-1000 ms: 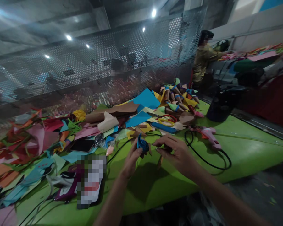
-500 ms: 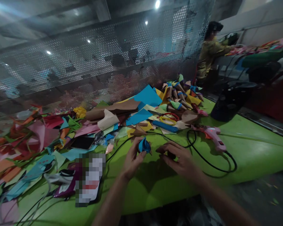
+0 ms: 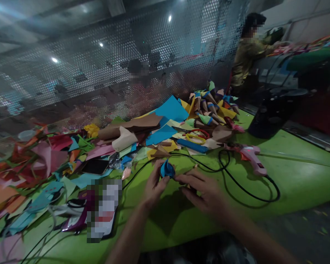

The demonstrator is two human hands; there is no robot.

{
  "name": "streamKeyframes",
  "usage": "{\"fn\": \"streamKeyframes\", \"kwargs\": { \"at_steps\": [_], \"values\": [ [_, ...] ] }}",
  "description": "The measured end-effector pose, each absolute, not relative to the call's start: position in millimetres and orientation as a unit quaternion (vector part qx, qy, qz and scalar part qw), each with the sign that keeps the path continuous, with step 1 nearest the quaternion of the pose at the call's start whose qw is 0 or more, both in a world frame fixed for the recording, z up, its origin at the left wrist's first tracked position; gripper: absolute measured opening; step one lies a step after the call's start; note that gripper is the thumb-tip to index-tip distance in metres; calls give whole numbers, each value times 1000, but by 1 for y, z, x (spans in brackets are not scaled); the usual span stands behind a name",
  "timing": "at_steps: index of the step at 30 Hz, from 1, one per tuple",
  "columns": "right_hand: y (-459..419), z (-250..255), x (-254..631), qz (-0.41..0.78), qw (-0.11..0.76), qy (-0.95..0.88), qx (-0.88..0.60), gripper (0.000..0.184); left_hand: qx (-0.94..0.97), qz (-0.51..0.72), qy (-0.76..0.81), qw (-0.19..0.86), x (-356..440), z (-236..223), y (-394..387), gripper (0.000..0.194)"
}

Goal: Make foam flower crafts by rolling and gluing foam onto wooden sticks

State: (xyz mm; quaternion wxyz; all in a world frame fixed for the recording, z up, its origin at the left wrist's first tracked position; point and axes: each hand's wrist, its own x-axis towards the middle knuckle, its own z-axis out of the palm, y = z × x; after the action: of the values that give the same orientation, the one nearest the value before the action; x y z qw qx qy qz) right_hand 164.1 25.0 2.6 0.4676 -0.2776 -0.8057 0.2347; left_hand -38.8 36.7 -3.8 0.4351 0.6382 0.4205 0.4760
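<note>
My left hand [image 3: 154, 185] pinches a small curled piece of blue paper [image 3: 166, 170] just above the green table [image 3: 291, 176]. Beside it, my right hand [image 3: 202, 190] hovers with its fingers curved; its fingertips reach toward the blue piece and a thin brown strip [image 3: 191, 169] rises behind them. Whether it grips that strip is unclear. A black cable [image 3: 236, 187] loops across the table just beyond my hands.
A pink glue gun [image 3: 251, 159] lies to the right on the cable. Heaps of coloured paper [image 3: 44, 157] and rolled cones [image 3: 209, 106] cover the far table. A dark phone [image 3: 95, 167] lies left. Behind stand a perforated metal screen [image 3: 112, 66], another person [image 3: 246, 55] and a black fan [image 3: 275, 110].
My right hand has slid left and nearer to the blue piece. The view has tilted slightly downward; the left hand keeps its hold.
</note>
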Motion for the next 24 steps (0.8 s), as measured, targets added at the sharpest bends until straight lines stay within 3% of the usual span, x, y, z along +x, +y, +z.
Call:
{"fn": "streamKeyframes", "kwargs": {
  "at_steps": [9, 24],
  "values": [
    [25, 2, 163, 211, 432, -821, -308, 29, 637, 462, 431, 442, -38, 0, 34, 38],
    [26, -11, 178, 245, 470, -777, -340, 32, 626, 492, 398, 456, -40, -2, 36, 46]
  ]
}}
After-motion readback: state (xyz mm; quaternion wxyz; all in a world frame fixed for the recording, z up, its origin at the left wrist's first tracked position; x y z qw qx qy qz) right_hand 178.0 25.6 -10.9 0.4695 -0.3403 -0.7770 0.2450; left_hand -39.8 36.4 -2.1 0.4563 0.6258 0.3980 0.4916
